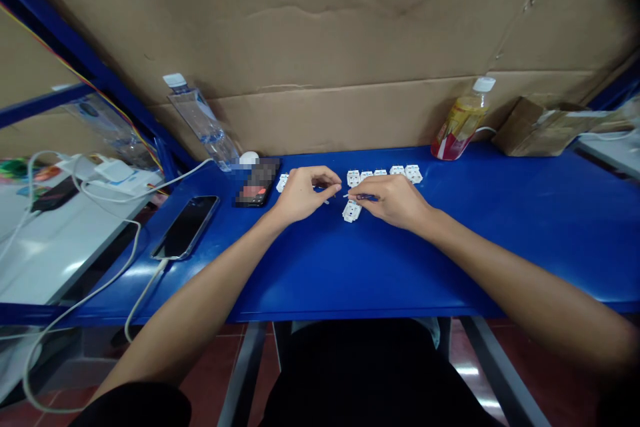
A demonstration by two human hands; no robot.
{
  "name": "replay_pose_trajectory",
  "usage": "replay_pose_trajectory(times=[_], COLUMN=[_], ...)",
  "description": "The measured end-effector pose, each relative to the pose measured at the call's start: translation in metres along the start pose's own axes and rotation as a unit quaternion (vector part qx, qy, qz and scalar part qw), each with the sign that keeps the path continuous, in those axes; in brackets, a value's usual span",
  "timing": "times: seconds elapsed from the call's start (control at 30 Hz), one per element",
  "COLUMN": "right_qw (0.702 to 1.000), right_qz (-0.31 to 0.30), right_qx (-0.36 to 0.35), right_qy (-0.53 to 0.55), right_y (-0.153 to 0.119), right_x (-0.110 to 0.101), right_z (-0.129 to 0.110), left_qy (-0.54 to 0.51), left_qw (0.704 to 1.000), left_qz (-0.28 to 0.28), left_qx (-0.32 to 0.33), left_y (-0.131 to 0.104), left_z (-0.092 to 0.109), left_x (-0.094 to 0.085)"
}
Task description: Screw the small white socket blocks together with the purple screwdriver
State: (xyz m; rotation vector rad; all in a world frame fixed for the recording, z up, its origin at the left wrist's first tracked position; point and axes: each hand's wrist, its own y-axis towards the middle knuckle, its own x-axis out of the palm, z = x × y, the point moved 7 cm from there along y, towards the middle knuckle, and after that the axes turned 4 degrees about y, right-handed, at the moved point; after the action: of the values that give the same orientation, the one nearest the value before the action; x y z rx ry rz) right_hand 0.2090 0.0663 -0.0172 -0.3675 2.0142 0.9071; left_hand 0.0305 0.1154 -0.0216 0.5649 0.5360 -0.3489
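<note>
Over the blue table [310, 267], my left hand [305, 193] is curled with thumb and forefinger closed together at the tips; anything between them is too small to make out. My right hand [397, 203] pinches a thin, light-tipped piece [346, 196], its kind unclear. Just below those fingertips lies a white plastic part with small holes [351, 211], like a socket insert. Behind my right hand, several similar white parts [413, 174] form a row, some with thin pins sticking up. Another white part [283, 182] is half hidden beside my left hand.
Left of my hands lie a partly blurred dark device [257, 183] and a phone [186, 228] with a white cable. A clear bottle [205, 123] and a bottle with a yellow-red label [461, 121] stand at the back, near a cardboard box [537, 127]. Cardboard [300, 47] lines the rear.
</note>
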Motion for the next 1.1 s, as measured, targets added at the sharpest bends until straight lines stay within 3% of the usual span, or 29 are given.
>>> replay_pose_trajectory(times=[0.3, 0.5, 0.7, 0.87, 1.1], right_qw=[0.994, 0.988, 0.991, 0.993, 0.994], right_qz=[-0.028, -0.049, -0.035, -0.042, -0.048], right_qx=[0.100, 0.144, 0.125, 0.110, 0.101], right_qy=[-0.016, -0.020, -0.011, -0.006, 0.010], right_y=[0.015, 0.017, 0.018, 0.017, 0.017], right_x=[0.018, 0.018, 0.017, 0.019, 0.023], right_z=[0.002, 0.004, 0.003, 0.002, 0.002], left_qy=[0.237, 0.243, 0.193, 0.200, 0.226], left_qw=[0.966, 0.961, 0.962, 0.968, 0.958], left_qz=[-0.062, -0.090, -0.110, -0.099, -0.129], left_qx=[0.087, 0.100, 0.159, 0.119, 0.119], left_y=[0.001, 0.001, -0.002, -0.002, -0.002], left_z=[-0.004, -0.004, 0.013, 0.021, 0.012], left_x=[0.011, 0.017, 0.012, 0.001, 0.006])
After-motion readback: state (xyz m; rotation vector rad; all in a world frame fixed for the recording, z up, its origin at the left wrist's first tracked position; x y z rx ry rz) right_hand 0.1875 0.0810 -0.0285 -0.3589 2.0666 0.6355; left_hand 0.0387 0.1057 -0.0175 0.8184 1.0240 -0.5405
